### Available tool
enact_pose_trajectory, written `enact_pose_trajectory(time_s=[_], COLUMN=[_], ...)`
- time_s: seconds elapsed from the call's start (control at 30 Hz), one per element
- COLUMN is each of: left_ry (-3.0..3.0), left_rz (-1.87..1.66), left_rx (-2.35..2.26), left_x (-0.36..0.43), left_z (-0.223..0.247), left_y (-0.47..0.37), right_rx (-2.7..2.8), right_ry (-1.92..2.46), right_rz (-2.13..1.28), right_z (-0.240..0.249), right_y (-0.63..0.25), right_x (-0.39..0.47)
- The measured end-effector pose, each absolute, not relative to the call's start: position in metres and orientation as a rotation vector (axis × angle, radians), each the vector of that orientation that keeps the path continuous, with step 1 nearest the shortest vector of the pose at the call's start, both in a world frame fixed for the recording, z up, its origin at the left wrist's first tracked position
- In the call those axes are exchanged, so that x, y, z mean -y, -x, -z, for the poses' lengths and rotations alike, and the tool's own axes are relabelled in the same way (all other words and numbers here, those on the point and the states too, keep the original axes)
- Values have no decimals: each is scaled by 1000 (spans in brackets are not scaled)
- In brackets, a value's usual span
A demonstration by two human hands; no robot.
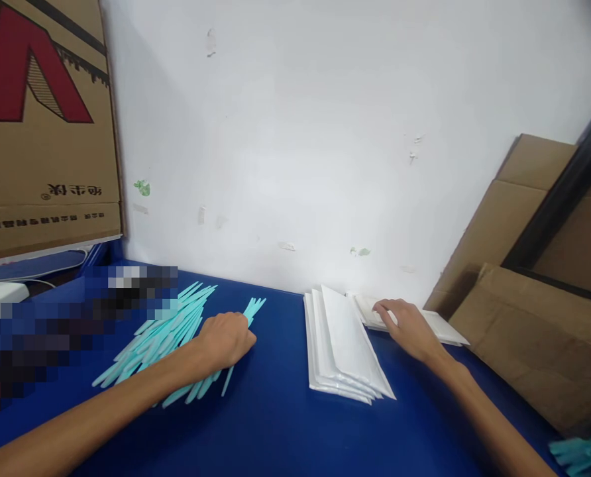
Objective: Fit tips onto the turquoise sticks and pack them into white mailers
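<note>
My left hand is closed in a fist around a few thin turquoise plastic sticks, whose ends poke out above and below it. Beside and under that wrist lies a loose pile of the same long, tapered turquoise sticks. My right hand rests on flat white packets near the wall, thumb and forefinger apart at their left part; its other fingers are partly hidden. Between my hands, nearer the right one, stands a fanned stack of white paper-like envelopes.
Everything lies on a blue tabletop against a white wall. A large printed carton stands at the left. Cardboard and a black bar bound the right side. More turquoise pieces show at the lower right corner. A blurred patch covers the far left.
</note>
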State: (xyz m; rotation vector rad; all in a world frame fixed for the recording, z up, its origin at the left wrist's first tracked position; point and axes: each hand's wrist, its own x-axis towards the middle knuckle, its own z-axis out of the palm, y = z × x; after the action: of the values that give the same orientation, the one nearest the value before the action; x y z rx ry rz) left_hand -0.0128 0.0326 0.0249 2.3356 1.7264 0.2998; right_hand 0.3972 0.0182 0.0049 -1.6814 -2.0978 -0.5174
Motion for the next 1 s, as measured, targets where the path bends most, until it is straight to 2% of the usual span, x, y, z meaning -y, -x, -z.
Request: enact_pose_trajectory(time_s=[0.33,0.73,1.0], left_ry=[-2042,-1837,-1893], left_rz=[-546,-1262,-1286], left_rx=[-1380,-959,-911], left_x=[-51,-31,-17], left_z=[-33,-37,-19], left_y=[24,4,-5], right_rx=[2072,2020,2086], right_ry=[1616,1378,1185], right_rz=[558,711,684], right_z=[-13,-31,-38], right_y=[-388,-352,-317], right_x=[-14,0,14])
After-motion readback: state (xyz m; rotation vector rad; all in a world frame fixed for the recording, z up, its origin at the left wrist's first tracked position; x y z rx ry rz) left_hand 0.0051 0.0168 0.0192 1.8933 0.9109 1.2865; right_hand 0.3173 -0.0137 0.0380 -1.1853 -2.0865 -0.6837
